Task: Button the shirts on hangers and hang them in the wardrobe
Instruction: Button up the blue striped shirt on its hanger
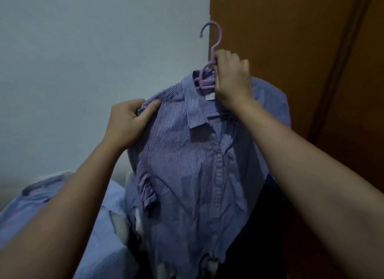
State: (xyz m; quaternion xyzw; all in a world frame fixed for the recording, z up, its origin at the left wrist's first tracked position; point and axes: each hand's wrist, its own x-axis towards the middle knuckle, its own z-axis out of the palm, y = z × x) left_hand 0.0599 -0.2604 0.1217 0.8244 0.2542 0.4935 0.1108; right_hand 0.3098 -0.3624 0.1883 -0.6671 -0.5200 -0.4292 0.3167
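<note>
Pinstriped shirt point(187, 170), shoulder pinched by left hand point(126, 123), drapes lilac plastic hanger point(205, 84) gripped by right hand point(232, 77).

left hand point(127, 124) pinching, right hand point(232, 79) gripping

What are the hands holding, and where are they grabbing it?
The right hand grips the purple hanger at its neck, just below the hook. The left hand pinches the striped shirt at its shoulder.

Plain pale grey wall point(83, 50) on the left, brown wooden panel point(291, 50) with vertical grooves on the right, dim light.
</note>
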